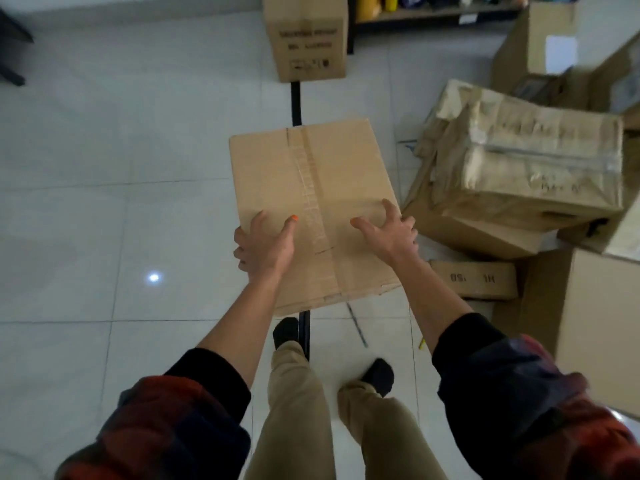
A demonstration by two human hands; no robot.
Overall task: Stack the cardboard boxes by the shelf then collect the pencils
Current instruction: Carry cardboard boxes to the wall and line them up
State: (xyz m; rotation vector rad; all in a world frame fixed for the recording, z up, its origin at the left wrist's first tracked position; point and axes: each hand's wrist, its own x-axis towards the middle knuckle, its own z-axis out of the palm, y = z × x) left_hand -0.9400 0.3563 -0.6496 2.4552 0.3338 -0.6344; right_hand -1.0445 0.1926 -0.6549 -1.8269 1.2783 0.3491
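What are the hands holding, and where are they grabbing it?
Both hands hold one taped cardboard box. The left hand grips its near left edge, thumb on top; the right hand grips its near right edge, fingers spread over the top.

A box (311, 209) is held in mid-view, the left hand (265, 242) at its left edge and the right hand (389, 230) at its right edge. Beyond it a second box (306, 39) is set on the floor (121, 168), beside the shelf (433, 15). A heap of boxes (526, 174) is piled to the right, and two pencils (358, 327) are left on the floor near the feet.
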